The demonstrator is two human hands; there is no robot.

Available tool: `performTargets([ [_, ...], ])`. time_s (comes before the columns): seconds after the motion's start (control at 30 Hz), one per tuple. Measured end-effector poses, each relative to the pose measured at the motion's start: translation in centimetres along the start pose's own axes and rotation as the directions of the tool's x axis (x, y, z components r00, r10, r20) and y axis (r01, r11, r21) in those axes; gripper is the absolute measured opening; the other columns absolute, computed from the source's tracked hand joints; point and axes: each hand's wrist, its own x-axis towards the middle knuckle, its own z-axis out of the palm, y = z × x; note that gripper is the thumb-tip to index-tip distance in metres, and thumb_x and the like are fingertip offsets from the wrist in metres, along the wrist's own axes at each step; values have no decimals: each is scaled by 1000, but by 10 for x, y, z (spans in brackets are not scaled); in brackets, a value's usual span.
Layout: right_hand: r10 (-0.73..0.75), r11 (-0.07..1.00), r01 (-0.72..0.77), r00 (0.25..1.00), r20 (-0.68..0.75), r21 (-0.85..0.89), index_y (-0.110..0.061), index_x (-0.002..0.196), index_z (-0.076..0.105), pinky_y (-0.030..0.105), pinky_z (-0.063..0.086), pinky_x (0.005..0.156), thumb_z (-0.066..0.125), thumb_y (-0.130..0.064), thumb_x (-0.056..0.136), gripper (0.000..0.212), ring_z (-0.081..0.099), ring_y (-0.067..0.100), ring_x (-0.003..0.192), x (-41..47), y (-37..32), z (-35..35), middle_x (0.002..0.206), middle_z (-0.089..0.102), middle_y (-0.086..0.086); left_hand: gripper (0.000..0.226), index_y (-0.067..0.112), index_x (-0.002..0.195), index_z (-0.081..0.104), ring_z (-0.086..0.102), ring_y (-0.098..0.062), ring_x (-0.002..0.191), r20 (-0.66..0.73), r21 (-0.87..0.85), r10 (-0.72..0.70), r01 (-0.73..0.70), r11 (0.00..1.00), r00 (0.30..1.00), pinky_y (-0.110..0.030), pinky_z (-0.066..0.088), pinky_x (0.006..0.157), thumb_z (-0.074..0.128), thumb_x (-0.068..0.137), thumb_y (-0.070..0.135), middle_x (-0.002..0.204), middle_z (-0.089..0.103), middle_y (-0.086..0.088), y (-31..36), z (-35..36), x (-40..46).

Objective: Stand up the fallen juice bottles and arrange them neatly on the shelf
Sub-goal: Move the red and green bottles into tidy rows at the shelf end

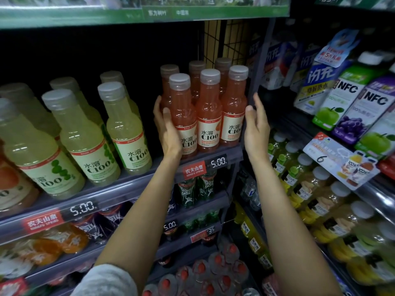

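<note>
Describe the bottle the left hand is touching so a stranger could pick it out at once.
Start at the shelf carrying the 5.00 price tags, and go to the cluster of pink-orange juice bottles at its right end. The one wanted is the front-left bottle of that cluster, standing upright. Unlike its neighbours, it has the left hand against its left side.

Shop drinks aisle: stocked shelves (119, 189), price tags (218, 161), promo card (333, 159).
</note>
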Motion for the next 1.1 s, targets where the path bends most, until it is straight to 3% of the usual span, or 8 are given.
performTargets([
  [0.13, -1, 998, 2, 1000, 4, -59, -19, 146, 30, 41, 30, 114, 39, -39, 99, 52, 32, 13, 138, -10, -5, -1, 151, 34, 1, 70, 47, 143, 25, 34, -16, 139, 26, 42, -38, 37, 998, 999, -50, 29, 114, 22, 80, 78, 153, 33, 4, 5, -2, -3],
  [0.33, -207, 933, 216, 976, 61, -287, -12, 133, 46, 32, 35, 106, 51, -23, 94, 41, 43, 18, 127, -58, -24, -7, 136, 47, 5, 82, 19, 154, 8, 22, -19, 144, 148, 243, -85, 47, 969, 985, -45, 21, 118, 29, 88, 63, 159, 21, -3, 31, -27, -54],
  [0.5, -123, 895, 287, 895, 429, -342, -20, 129, 49, 22, 34, 97, 54, -21, 95, 35, 45, 15, 124, -96, -54, 0, 133, 51, -2, 40, 23, 134, 51, 55, -7, 118, 440, 436, -152, -62, 898, 885, -28, 43, 100, 56, 95, 32, 120, 59, 12, 65, -103, -97],
  [0.7, -92, 907, 338, 740, 667, -250, -29, 136, 42, 32, 44, 95, 52, -27, 96, 42, 44, 7, 123, -135, -82, 38, 133, 49, -10, 23, 11, 116, 62, 62, -7, 100, 248, 502, 485, -539, 677, 839, -25, 48, 89, 52, 95, 10, 108, 66, 5, 99, -217, -104],
  [0.87, -259, 890, 405, 828, 497, -210, -17, 134, 46, 13, 28, 97, 55, -20, 95, 40, 43, 9, 123, -158, -95, 100, 134, 49, -1, 50, -2, 138, 36, 42, -27, 132, 103, 469, 575, -549, 691, 811, -49, 34, 110, 56, 93, 8, 142, 42, -15, 82, -277, -49],
  [0.93, -289, 894, 394, 872, 394, -216, -14, 135, 45, 12, 23, 104, 56, -18, 94, 42, 37, 9, 127, -157, -98, 118, 138, 44, 4, 71, 1, 146, 18, 21, -15, 144, 97, 461, 524, -505, 730, 846, -38, 19, 119, 60, 93, 22, 153, 21, -7, 76, -272, -34],
  [1.0, -263, 913, 342, 911, 319, -222, -13, 136, 43, 21, 25, 109, 55, -17, 94, 44, 35, 13, 131, -154, -101, 132, 141, 41, 6, 81, 6, 150, 10, 11, 4, 141, 70, 396, 425, -416, 818, 902, -19, 12, 117, 57, 92, 40, 152, 13, 4, 74, -264, -25],
  [1.1, -252, 929, 300, 942, 221, -219, -12, 135, 44, 41, 34, 110, 55, -17, 94, 43, 39, 18, 130, -154, -103, 147, 138, 43, 6, 77, 16, 151, 13, 17, -3, 143, 28, 201, 265, -265, 943, 964, -27, 16, 119, 44, 91, 51, 156, 17, 4, 66, -261, -3],
])
